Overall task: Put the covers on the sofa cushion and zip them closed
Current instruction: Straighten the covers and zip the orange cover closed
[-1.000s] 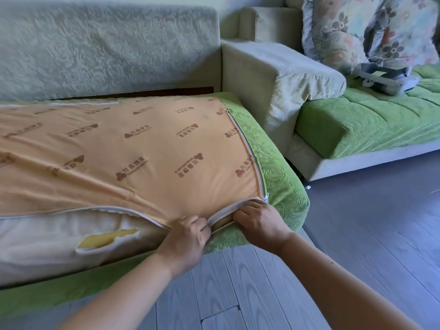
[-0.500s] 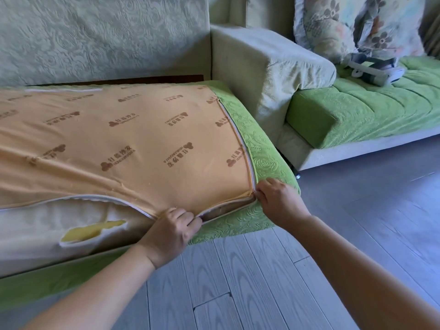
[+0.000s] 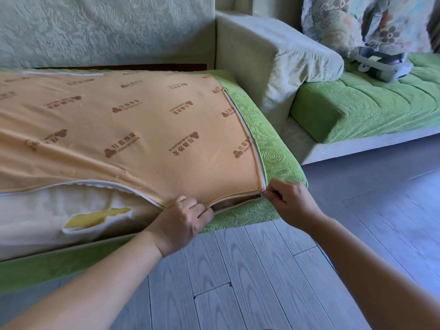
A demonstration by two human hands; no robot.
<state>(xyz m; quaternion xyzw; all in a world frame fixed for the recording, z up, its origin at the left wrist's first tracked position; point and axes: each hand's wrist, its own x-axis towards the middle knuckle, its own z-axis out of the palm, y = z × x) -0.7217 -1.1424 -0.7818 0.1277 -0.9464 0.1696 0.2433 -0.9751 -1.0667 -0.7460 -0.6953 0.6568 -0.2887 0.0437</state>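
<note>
Head view: we see the sofa cushion (image 3: pixel 42 206) lying just beyond both hands, in front of the pale sofa backrest (image 3: pixel 107 29). Its white padding is bare to the left of the left hand (image 3: pixel 181 225), where a tear shows yellow foam (image 3: pixel 95 216). The cover (image 3: pixel 142 129), orange with brown logos on this face and green along its sides, is pulled over the rest of the cushion. The zipper (image 3: pixel 246 129) is closed along the edge running away from the right hand (image 3: pixel 290 203). Between the two hands, and on past the left one, it gapes open.

Our left hand has its fingers curled, gripping the orange edge of the cover at the gap. Our right hand pinches the zipper at the cover's near corner, thumb against fingertips; the pull itself is too small to make out.

Under both hands lies grey plank floor (image 3: pixel 238 282). Beyond the right hand stands an armrest (image 3: pixel 273 58). Farther right is a green seat (image 3: pixel 369 101) carrying floral pillows (image 3: pixel 345 22) and a grey device (image 3: pixel 381 64).
</note>
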